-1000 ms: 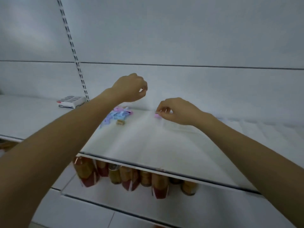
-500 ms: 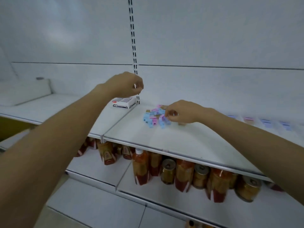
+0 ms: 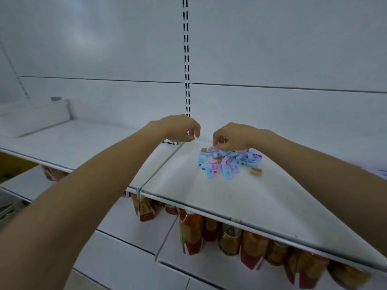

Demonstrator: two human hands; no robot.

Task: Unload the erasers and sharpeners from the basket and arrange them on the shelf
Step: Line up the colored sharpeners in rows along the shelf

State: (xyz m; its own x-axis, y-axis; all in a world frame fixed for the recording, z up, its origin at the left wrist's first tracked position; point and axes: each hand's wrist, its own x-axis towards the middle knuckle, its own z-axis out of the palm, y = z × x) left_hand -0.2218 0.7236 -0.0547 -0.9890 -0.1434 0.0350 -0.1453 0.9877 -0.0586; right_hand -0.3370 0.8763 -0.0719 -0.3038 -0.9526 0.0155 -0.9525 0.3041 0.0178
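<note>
A heap of small blue and pink sharpeners lies on the white shelf, with one tan piece just apart at its right. The right hand reaches the heap's back edge, its grip pinching a pink sharpener. The left hand hovers beside it, fingers curled; whether that grip holds anything I cannot tell. A small box lies partly hidden behind it.

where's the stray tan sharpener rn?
Head view, right of centre: the small tan sharpener lies alone on the white shelf, just off the near-right edge of the pile of blue and pink sharpeners, nearer the camera than the right hand.
</note>
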